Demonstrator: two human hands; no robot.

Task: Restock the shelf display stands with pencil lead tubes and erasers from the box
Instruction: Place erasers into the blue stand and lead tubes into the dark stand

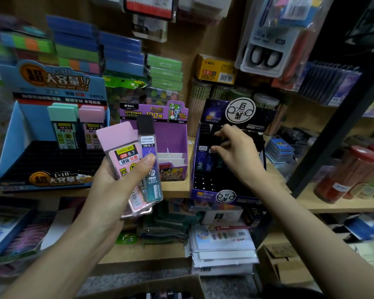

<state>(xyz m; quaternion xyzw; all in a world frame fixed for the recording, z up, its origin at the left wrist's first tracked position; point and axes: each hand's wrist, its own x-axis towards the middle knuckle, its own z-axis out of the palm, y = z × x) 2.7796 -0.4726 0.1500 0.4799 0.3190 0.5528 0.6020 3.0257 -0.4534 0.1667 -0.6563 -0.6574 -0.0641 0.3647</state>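
My left hand holds a pink pencil lead case and a slim black-capped lead tube fanned together in front of the shelf. My right hand reaches into the dark constellation display stand, its fingertips pinched on a black-capped tube in an upper row. Other tubes stand in that stand's slots. A blue display stand at left holds a mint case and a pink case. The cardboard box lies at the bottom edge.
A purple stand with white dividers sits between the blue and dark stands. Sticky notes, pencil jars and hanging scissors fill the back of the wooden shelf. Red-capped jars stand at right beside a black upright post. Lower shelves hold card packs.
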